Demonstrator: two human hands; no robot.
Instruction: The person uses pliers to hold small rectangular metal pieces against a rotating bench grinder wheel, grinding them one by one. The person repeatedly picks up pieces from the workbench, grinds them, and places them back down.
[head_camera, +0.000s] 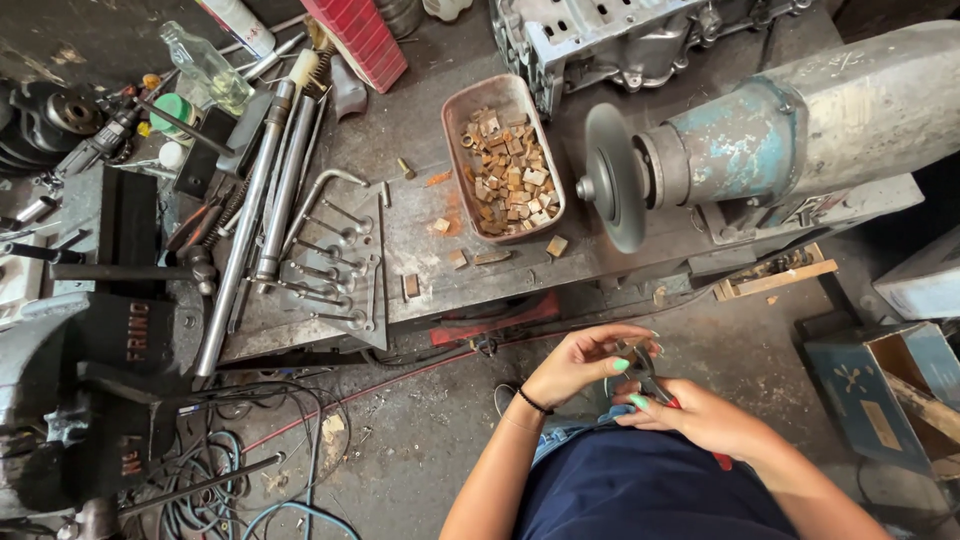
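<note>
My left hand (578, 362) and my right hand (700, 415) meet in front of my lap, below the workbench edge. My right hand grips a pair of pliers (643, 372) with red handles, jaws pointing up and left. My left hand's fingers pinch at the jaws, closed on a small part that is too small to make out. A black band sits on my left wrist. On the bench above stands a rusty metal tray (455, 115) with several small brownish metal blocks (508, 170), and a few loose blocks lie beside it.
A bench grinder (760, 140) with a grey disc (608, 178) stands at the right. Long steel rods (262, 190), wrenches (335, 255) and a glass bottle (205, 65) lie left. A big vise (90, 370) sits at lower left, with cables (250, 450) on the floor. A blue box (885, 395) stands at right.
</note>
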